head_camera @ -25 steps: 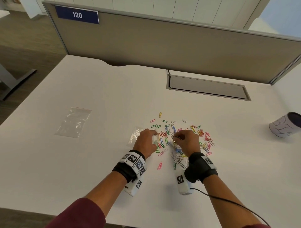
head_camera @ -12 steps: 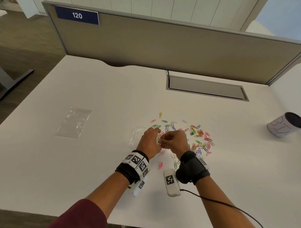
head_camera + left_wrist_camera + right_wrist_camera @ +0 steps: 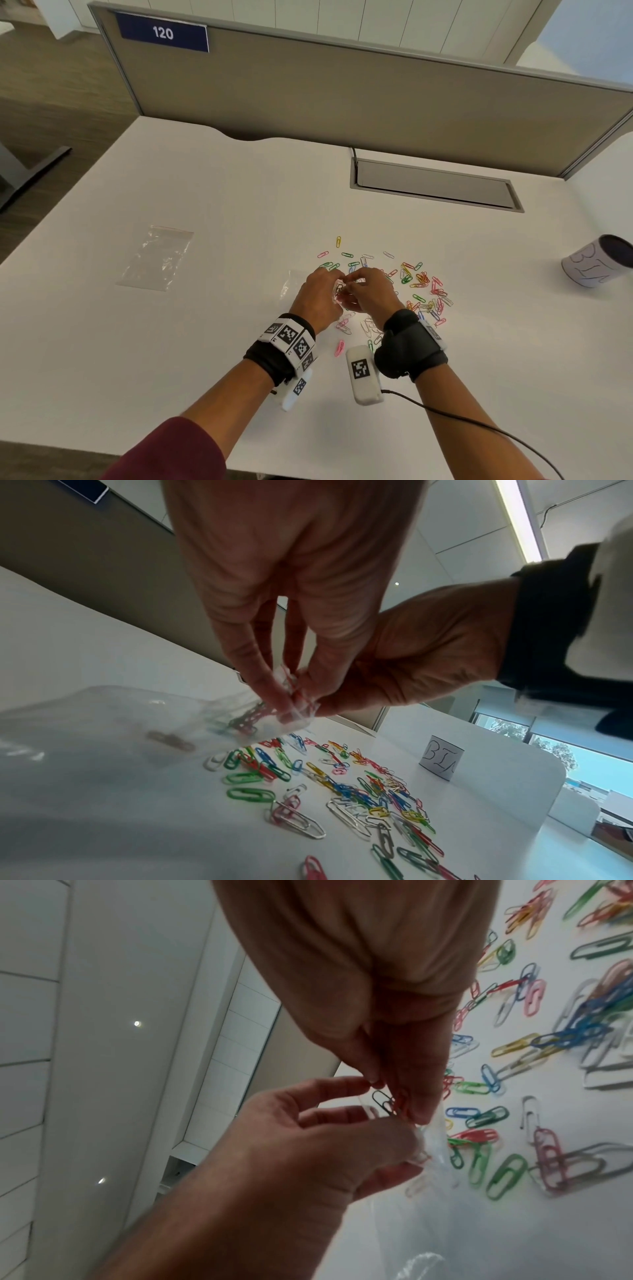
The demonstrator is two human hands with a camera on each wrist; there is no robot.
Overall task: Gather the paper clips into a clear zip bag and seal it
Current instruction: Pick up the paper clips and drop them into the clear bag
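Clear plastic zip bag [image 3: 291, 286] lies on the white desk [image 3: 205, 192], mouth pinched by the left hand [image 3: 318, 298]. Left wrist: coloured paper clips [image 3: 342, 785] scatter beneath. Right wrist: right hand [image 3: 387, 1010] pinches clips at the mouth.

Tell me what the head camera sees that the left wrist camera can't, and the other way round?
Only the head view shows a spare zip bag lying flat, the blue 120 sign and the grey cable hatch. Only the left wrist view shows clips already inside the held zip bag and a ceiling light strip. Both show the left hand and right hand at the bag's mouth, loose paper clips and the labelled cup.
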